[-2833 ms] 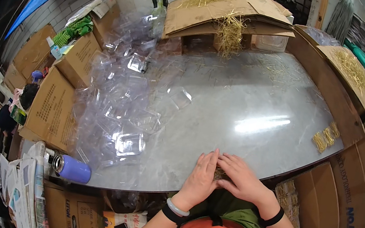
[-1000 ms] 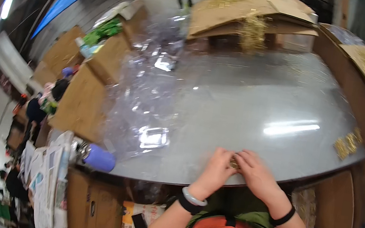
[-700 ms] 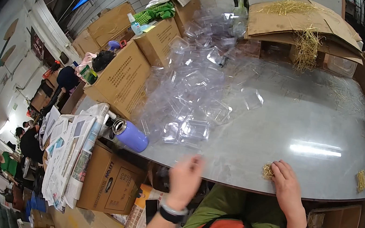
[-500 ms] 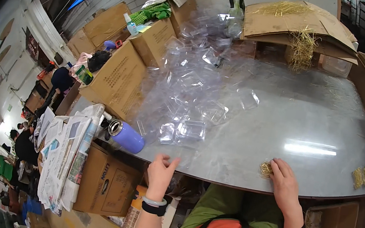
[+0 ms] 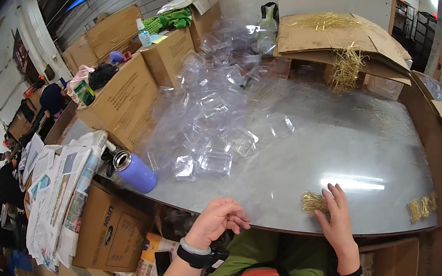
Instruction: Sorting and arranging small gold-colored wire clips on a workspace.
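My left hand is over the near table edge, its fingers bent together and pointing right. A faint transparent sheen shows by its fingertips, but what it holds, if anything, I cannot make out. My right hand is open, fingers spread, beside a small bundle of golden straw-like shreds. Its fingertips are at the bundle's right side; whether they touch it is hard to see. Clear plastic boxes lie in a large heap across the left half of the grey metal table.
More golden bundles sit at the right edge. Cardboard bearing loose golden shreds stands at the back. A purple bottle is left of the heap, near newspapers and cardboard boxes. Other people are at the far left.
My left hand has moved right, away from the clear boxes, and turned its fingers rightward. My right hand's fingers have spread from the golden bundle. The whole view has shifted slightly.
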The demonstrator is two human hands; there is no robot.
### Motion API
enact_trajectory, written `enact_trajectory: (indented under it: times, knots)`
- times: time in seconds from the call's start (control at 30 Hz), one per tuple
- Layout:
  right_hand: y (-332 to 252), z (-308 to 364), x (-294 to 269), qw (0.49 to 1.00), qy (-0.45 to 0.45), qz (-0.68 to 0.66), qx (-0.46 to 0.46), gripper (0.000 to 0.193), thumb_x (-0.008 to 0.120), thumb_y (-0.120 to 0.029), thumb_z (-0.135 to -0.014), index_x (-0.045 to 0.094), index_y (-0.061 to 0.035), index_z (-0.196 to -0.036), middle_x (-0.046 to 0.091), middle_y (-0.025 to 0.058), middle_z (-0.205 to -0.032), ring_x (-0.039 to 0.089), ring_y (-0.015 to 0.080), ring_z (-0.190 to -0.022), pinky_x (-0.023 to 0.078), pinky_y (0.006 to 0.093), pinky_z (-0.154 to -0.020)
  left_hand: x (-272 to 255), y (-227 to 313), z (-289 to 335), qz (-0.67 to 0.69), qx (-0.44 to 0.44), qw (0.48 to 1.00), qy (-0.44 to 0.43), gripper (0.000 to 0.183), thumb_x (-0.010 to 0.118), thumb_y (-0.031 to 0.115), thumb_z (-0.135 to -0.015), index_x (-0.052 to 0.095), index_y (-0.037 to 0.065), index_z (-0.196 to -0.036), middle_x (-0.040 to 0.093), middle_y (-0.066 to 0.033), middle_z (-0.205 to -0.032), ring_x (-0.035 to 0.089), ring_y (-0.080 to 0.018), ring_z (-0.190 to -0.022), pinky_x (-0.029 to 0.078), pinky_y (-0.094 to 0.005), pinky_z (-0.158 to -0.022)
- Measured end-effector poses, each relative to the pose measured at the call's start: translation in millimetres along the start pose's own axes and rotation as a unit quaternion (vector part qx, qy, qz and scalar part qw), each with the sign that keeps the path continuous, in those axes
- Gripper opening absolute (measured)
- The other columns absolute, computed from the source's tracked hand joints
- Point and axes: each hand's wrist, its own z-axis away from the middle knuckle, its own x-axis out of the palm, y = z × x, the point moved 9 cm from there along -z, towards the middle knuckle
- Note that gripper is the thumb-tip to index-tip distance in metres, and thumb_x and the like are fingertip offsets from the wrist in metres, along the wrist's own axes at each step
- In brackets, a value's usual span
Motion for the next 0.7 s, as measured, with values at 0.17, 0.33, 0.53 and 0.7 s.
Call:
enact_trajectory:
  times: [0.17,0.33,0.53,0.7]
  knots:
    - [-90.9,-17.0,-23.6,0.985,-0.035,-0.031,-0.165,0.044,0.080,-0.006,-0.074,0.070,-0.0115,-0.117,0.065,0.0084,-0.128,0.056,0.0332,-0.122,0.048,0.0428,-0.100,38.7,-21.0,-8.7,-0.043,-0.061,0.994,-0.076,0.020,0.058,0.019,-0.099,0.061,0.000,-0.092,0.072,-0.0191,-0.087,0.074,-0.0283,-0.073,0.059,-0.0315,-0.055]
    - [-73.3,-10.8,0.3,0.971,-0.120,-0.190,-0.083,0.023,0.078,-0.008,-0.082,0.075,-0.0104,-0.104,0.069,0.0029,-0.095,0.065,0.0252,-0.095,0.052,0.0339,-0.082,72.9,-23.2,-9.5,-0.012,-0.053,0.992,-0.109,0.031,0.049,0.033,-0.107,0.055,0.004,-0.100,0.068,-0.0160,-0.081,0.071,-0.0267,-0.068,0.059,-0.0331,-0.055]
    - [-55.7,21.3,42.8,0.809,-0.193,-0.523,0.188,0.011,0.074,-0.007,-0.090,0.077,-0.0023,-0.100,0.070,0.0065,-0.084,0.065,0.0148,-0.076,0.052,0.0305,-0.070,82.4,-31.9,-8.1,-0.093,-0.017,0.992,-0.084,0.030,0.045,0.038,-0.109,0.043,0.009,-0.115,0.066,-0.0130,-0.085,0.071,-0.0261,-0.072,0.060,-0.0344,-0.060]
    - [-67.8,18.3,34.0,0.941,-0.125,-0.312,0.032,0.015,0.077,-0.011,-0.087,0.077,-0.0070,-0.101,0.069,0.0072,-0.083,0.065,0.0226,-0.073,0.051,0.0333,-0.067,89.7,-35.5,-0.7,-0.109,-0.037,0.991,-0.074,0.031,0.047,0.032,-0.108,0.043,0.007,-0.125,0.064,-0.0166,-0.101,0.072,-0.0280,-0.084,0.062,-0.0399,-0.072]
